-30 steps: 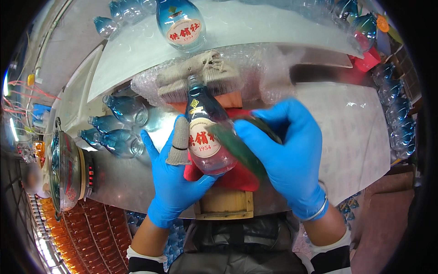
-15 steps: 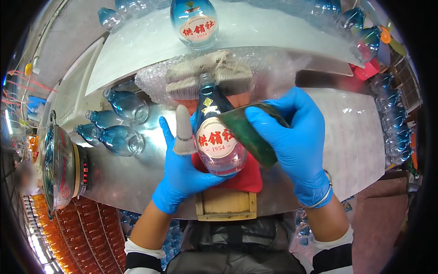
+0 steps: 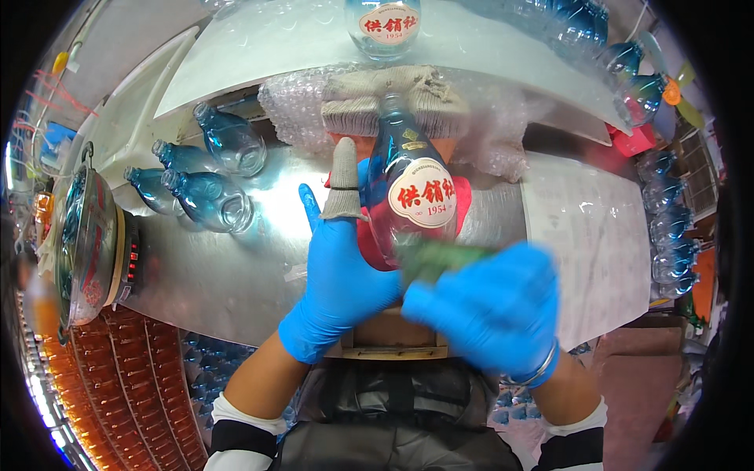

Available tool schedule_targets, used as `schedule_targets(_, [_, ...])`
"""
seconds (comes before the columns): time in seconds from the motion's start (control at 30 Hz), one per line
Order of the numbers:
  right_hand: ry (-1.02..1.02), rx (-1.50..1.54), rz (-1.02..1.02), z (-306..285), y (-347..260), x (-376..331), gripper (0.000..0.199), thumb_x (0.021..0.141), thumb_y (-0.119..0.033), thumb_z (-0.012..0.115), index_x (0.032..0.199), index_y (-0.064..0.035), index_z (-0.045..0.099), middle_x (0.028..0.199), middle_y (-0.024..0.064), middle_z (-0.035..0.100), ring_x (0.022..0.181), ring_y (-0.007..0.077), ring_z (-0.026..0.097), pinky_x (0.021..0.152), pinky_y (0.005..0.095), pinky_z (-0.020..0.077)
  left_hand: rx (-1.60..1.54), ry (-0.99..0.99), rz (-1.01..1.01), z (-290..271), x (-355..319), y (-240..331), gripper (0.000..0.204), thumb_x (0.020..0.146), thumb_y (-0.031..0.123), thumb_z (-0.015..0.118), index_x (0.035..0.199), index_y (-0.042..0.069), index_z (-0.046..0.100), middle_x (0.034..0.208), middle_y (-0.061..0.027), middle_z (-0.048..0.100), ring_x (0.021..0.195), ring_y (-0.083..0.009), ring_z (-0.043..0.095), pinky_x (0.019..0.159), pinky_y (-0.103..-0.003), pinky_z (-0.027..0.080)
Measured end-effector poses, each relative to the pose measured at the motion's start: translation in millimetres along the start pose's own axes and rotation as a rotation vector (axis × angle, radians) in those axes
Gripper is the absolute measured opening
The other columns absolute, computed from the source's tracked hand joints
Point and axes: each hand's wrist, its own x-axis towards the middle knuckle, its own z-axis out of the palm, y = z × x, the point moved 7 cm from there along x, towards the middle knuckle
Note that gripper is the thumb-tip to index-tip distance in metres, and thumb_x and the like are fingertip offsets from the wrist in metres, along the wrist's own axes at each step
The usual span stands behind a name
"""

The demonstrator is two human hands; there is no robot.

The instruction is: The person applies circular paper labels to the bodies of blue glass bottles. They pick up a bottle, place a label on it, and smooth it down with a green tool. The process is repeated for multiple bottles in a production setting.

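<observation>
A blue-tinted glass bottle with a pale oval label and red lettering lies tilted in front of me, its neck on a folded ribbed cloth and its body over a red pad. My left hand, gloved in blue, holds it from the left and below. A grey knitted cover sleeves the thumb; the other fingers are partly hidden behind the bottle. In my right hand, also gloved and smeared by motion, is a flat dark green scraper-like piece, at the bottle's lower end.
Several blue bottles lie at the left beside a lidded glass pot on a heater. Another labelled bottle stands beyond bubble wrap. More bottles line the right edge. A wooden block sits at the near edge.
My right hand with the green piece has swept down and toward me, from beside the label to the bottle's lower end. The label has turned to the right. The whole view has shifted slightly.
</observation>
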Motion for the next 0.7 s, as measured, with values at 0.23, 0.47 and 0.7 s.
schedule_targets(0.23, [0.166, 0.068, 0.001, -5.0, 7.2, -23.5, 0.029, 0.063, -0.017, 0.072, 0.092, -0.0215, 0.067, 0.09, -0.0036, 0.061, 0.073, 0.0136, 0.058, 0.057, 0.0289, 0.0398, 0.032, 0.09, 0.001, -7.3, -12.0, -11.1, 0.088, 0.057, 0.026, 0.081, 0.128, 0.002, 0.036, 0.116, -0.0141, 0.054, 0.11, -0.0251, 0.051, 0.107, -0.043, 0.014])
schedule_targets(0.47, [0.147, 0.225, -0.012, -14.4, 51.5, -3.1, 0.024, 0.068, -0.01, 0.066, 0.09, -0.0184, 0.063, 0.099, -0.0016, 0.064, 0.084, 0.0156, 0.06, 0.073, 0.0317, 0.0483, 0.081, -0.013, 0.019, -15.7, -12.4, -19.1, 0.084, 0.058, 0.029, 0.082, 0.127, 0.001, 0.041, 0.12, -0.0165, 0.05, 0.112, -0.0284, 0.048, 0.102, -0.042, 0.024])
schedule_targets(0.7, [-0.007, 0.009, -0.151, 20.7, 60.6, -56.4, 0.025, 0.067, -0.013, 0.067, 0.089, -0.0227, 0.061, 0.099, -0.0053, 0.064, 0.091, 0.0137, 0.059, 0.079, 0.0325, 0.0438, 0.602, -0.084, 0.238, -8.4, -30.8, 3.1, 0.057, 0.074, 0.023, 0.069, 0.127, 0.013, 0.048, 0.132, -0.0154, 0.043, 0.122, -0.0307, 0.042, 0.102, -0.061, -0.009])
